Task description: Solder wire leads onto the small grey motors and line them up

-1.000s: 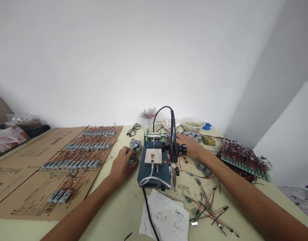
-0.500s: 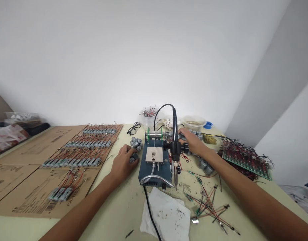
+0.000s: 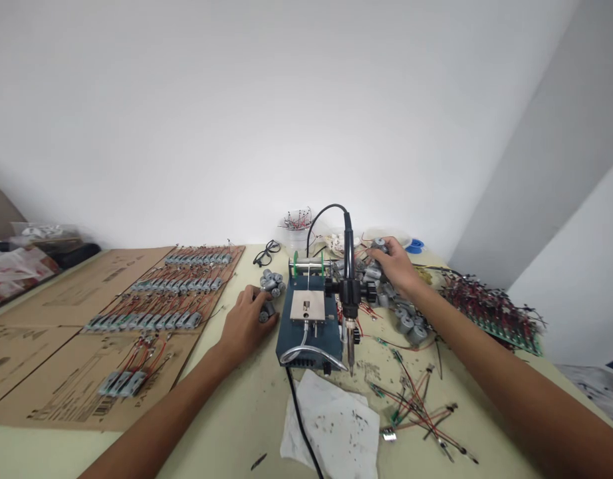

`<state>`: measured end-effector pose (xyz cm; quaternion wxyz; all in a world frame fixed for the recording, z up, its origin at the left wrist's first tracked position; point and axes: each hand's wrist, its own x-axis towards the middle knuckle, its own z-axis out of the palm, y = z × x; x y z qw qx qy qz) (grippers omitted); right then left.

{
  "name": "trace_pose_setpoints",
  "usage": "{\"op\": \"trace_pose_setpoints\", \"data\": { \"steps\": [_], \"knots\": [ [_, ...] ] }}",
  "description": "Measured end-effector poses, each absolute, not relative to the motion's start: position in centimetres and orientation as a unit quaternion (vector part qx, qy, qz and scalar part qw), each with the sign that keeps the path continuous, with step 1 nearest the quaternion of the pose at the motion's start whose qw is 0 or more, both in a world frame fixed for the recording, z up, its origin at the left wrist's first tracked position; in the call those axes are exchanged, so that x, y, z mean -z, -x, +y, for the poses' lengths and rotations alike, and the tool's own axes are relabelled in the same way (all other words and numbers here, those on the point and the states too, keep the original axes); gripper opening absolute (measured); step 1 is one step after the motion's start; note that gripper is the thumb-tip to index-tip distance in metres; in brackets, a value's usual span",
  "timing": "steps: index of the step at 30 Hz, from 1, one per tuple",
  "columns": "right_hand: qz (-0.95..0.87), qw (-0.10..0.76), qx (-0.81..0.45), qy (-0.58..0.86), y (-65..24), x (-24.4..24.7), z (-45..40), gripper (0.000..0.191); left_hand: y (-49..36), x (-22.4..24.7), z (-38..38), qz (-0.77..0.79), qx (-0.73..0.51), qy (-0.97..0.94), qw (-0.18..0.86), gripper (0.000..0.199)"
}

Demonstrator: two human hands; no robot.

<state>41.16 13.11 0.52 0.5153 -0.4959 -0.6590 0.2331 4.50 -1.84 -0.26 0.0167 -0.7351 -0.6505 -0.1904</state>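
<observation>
Left of the blue soldering station point(image 3: 309, 326), the left hand point(image 3: 246, 324) curls around a small motor point(image 3: 268, 309); right of it, the right hand point(image 3: 397, 266) pinches another motor point(image 3: 379, 245).

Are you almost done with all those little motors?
Done: rows of wired motors lie on the cardboard. In hand: the left hand is at a small motor, and the right hand is among loose motors. Left: more unwired motors sit right of the soldering station.

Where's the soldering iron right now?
In the head view, the soldering iron stands upright at the right edge of the blue station, just left of the right hand.
</observation>
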Motion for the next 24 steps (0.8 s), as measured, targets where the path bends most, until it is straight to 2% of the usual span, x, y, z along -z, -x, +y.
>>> {"op": "trace_pose_setpoints", "data": {
  "steps": [11,15,20,24],
  "knots": [
    [-0.659,0.508,-0.286,0.474,-41.9,-2.1,12.0,0.027,-4.3,0.5,-1.8,-0.644,0.194,0.74,0.022,0.03],
    [-0.606,0.566,-0.297,0.474,-41.3,-2.0,12.1,0.028,-4.3,0.6,-1.7,-0.642,0.198,0.741,0.024,0.029],
    [-0.526,0.652,-0.296,0.459,-40.6,-2.2,12.3,0.02,-4.1,0.9,-1.5,-0.633,0.208,0.745,0.029,0.028],
    [-0.444,0.694,-0.36,0.438,-40.0,-2.5,12.0,0.021,-3.8,1.1,-1.3,-0.619,0.217,0.754,0.03,0.027]
  ]
}}
